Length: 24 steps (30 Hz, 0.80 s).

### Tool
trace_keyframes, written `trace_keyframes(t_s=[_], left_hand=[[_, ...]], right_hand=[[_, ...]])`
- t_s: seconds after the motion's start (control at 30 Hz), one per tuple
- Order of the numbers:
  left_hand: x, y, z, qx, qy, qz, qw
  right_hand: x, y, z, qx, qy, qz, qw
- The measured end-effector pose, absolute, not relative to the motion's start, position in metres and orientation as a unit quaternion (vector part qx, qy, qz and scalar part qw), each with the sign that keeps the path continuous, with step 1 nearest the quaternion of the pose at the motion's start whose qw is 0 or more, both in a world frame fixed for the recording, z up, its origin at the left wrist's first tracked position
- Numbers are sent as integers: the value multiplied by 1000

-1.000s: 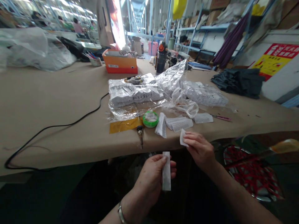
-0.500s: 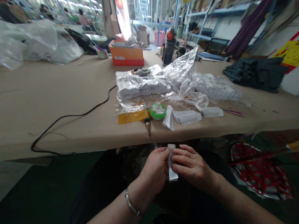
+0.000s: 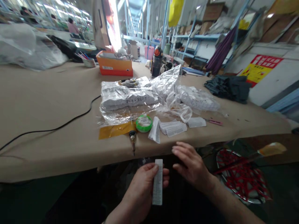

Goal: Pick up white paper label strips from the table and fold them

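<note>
My left hand (image 3: 143,183) grips a long white printed label strip (image 3: 158,186), thumb on its front and fingers behind, below the table edge. My right hand (image 3: 191,163) is off to the right of the strip, its fingers stretched out and holding nothing. On the table ahead lie a fanned pile of printed labels (image 3: 174,128), a narrow upright-lying bundle of labels (image 3: 154,132) and a further label stack (image 3: 196,122). Left of them are a round green container (image 3: 140,128) with white material in it and a soldering iron (image 3: 132,141) whose tip points toward me.
Clear plastic bags of white bundles (image 3: 130,96) lie mid-table, with an orange box (image 3: 114,67) and a dark bottle (image 3: 157,63) behind. A black cable (image 3: 63,124) crosses the left side. Amber film (image 3: 112,131) lies beneath the iron. Low right is a basket of red pieces (image 3: 243,177).
My right hand has let go of the label strip and moved away to the right. The left hand keeps the strip, now lower. The camera view has turned right.
</note>
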State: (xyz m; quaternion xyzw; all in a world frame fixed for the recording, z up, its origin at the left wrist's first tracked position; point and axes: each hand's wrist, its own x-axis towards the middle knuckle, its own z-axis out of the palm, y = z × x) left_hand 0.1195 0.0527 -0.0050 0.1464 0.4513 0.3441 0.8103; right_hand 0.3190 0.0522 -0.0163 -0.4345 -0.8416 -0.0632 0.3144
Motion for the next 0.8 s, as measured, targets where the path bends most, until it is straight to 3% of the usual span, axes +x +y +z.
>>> trace_keyframes(t_s=[0.13,0.3,0.63,0.8], left_hand=[[119,54,-4,163,491,326,791],[121,53,-4,166,510,313,784],[119,51,-2,161,509,326,780],[121,48,-1,149,497,326,790]], right_hand=[[381,88,-15,-621,-727,-181,229],[408,97,-17,-636,-739,-177,134],[420,78,-17,-568,-744,-122,330],[352,51,-7,-535,-729,-55,425]])
